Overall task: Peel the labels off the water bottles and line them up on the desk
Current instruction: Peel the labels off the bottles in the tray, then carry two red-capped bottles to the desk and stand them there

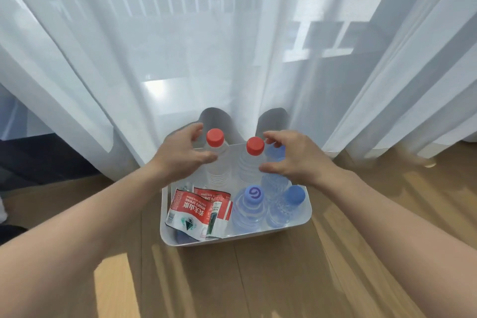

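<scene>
Head view, hands first: what are they doing?

— Both are spread open and hold nothing. The left hand (184,155) curls around the left red-capped bottle (215,152), fingers near its neck, contact unclear. The right hand (291,156) hovers by the right red-capped bottle (254,156), fingertips about touching the cap.

— Where are the bottles?

— All in a white bin (308,210) on the wooden floor (258,279), against a sheer curtain (180,59). Three blue-capped bottles (251,204) stand at its right side.

— How far along?

— Every bottle I see looks bare, and peeled red labels (197,214) lie crumpled in the bin's near left corner. So peeling seems done. Lining up on a table is left; no table is in sight.
</scene>
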A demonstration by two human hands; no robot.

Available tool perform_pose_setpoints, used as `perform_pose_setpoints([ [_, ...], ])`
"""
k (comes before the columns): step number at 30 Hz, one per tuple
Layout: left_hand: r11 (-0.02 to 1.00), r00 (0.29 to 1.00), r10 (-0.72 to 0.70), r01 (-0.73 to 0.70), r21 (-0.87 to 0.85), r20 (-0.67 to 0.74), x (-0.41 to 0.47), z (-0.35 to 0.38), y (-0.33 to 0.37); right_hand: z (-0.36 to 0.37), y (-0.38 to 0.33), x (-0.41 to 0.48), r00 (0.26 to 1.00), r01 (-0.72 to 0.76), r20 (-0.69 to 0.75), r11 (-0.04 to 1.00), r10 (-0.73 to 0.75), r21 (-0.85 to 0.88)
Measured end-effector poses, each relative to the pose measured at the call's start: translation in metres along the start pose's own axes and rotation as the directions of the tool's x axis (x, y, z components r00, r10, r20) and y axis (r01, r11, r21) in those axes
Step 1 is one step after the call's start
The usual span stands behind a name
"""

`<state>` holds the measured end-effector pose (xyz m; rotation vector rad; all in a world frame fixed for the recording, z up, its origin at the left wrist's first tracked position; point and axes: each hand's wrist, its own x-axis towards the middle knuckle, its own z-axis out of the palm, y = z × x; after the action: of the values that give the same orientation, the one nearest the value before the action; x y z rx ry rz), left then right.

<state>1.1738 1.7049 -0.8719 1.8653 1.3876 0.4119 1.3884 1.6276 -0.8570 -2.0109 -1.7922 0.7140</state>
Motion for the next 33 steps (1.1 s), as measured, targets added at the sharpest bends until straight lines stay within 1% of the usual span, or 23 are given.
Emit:
perform_pose_setpoints([
  [2, 0.99, 0.99, -0.108, 0.115, -0.076, 0.094, 0.007, 0.01, -0.001, 0.009, -0.003, 0.006, 0.999, -0.008, 0.034, 0.993, 0.012, -0.116],
  [3, 0.986, 0.984, -0.136, 0.146, -0.081, 0.114, 0.008, 0.015, -0.004, 0.014, -0.003, 0.008, 0.999, -0.016, 0.029, 0.991, 0.02, -0.132],
  [5, 0.991, 0.986, -0.125, 0.131, -0.042, 0.11, 0.01, 0.026, -0.008, 0.021, -0.004, 0.011, 0.999, -0.036, 0.007, 0.994, 0.037, -0.108],
  [7, 0.994, 0.992, -0.106, 0.107, -0.014, 0.066, 0.013, 0.037, -0.01, 0.027, -0.004, 0.017, 0.999, -0.046, -0.006, 0.992, 0.046, -0.116],
  [9, 0.997, 0.997, -0.081, 0.08, 0.019, 0.014, 0.018, 0.044, -0.011, 0.029, -0.005, 0.022, 1.0, -0.023, -0.007, 0.99, 0.023, -0.14],
  [10, 0.998, 0.998, -0.057, 0.057, 0.041, -0.011, 0.02, 0.044, -0.009, 0.027, -0.007, 0.023, 0.999, -0.032, -0.001, 0.992, 0.032, -0.122],
  [12, 0.997, 0.998, -0.046, 0.049, 0.061, -0.053, 0.022, 0.032, -0.002, 0.017, -0.011, 0.021, 0.998, -0.069, 0.0, 0.997, 0.069, -0.029],
  [14, 0.999, 0.994, -0.044, 0.046, 0.021, -0.097, 0.019, 0.009, 0.011, -0.005, -0.021, 0.013, 0.993, -0.087, -0.069, 0.992, 0.093, 0.089],
  [16, 0.999, 0.991, -0.035, 0.035, -0.003, -0.127, 0.007, -0.022, 0.038, -0.04, -0.04, 0.0, 0.977, -0.097, -0.158, 0.962, 0.14, 0.256],
  [19, 0.999, 0.979, -0.046, 0.04, -0.033, -0.197, -0.027, -0.077, 0.101, -0.111, -0.087, -0.026, 0.968, -0.063, -0.19, 0.895, 0.162, 0.442],
  [21, 0.994, 0.969, -0.089, 0.074, -0.075, -0.23, -0.062, -0.121, 0.156, -0.171, -0.127, -0.051, 0.969, -0.042, -0.188, 0.862, 0.158, 0.505],
  [24, 0.986, 0.957, -0.13, 0.096, -0.138, -0.26, -0.138, -0.197, 0.242, -0.274, -0.197, -0.1, 0.982, -0.002, -0.156, 0.832, 0.106, 0.555],
  [26, 0.97, 0.939, -0.181, 0.121, -0.211, -0.293, -0.201, -0.256, 0.303, -0.345, -0.25, -0.136, 0.989, 0.032, -0.135, 0.8, 0.062, 0.599],
  [29, 0.928, 0.897, -0.275, 0.153, -0.341, -0.346, -0.299, -0.34, 0.381, -0.426, -0.338, -0.182, 0.998, 0.055, -0.042, 0.728, -0.036, 0.684],
  [31, 0.897, 0.832, -0.338, 0.142, -0.42, -0.44, -0.365, -0.386, 0.418, -0.459, -0.4, -0.209, 0.987, 0.099, 0.02, 0.698, -0.16, 0.71],
  [33, 0.889, 0.752, -0.375, 0.127, -0.44, -0.541, -0.431, -0.431, 0.45, -0.48, -0.466, -0.24, 0.956, 0.157, 0.058, 0.669, -0.288, 0.726],
])
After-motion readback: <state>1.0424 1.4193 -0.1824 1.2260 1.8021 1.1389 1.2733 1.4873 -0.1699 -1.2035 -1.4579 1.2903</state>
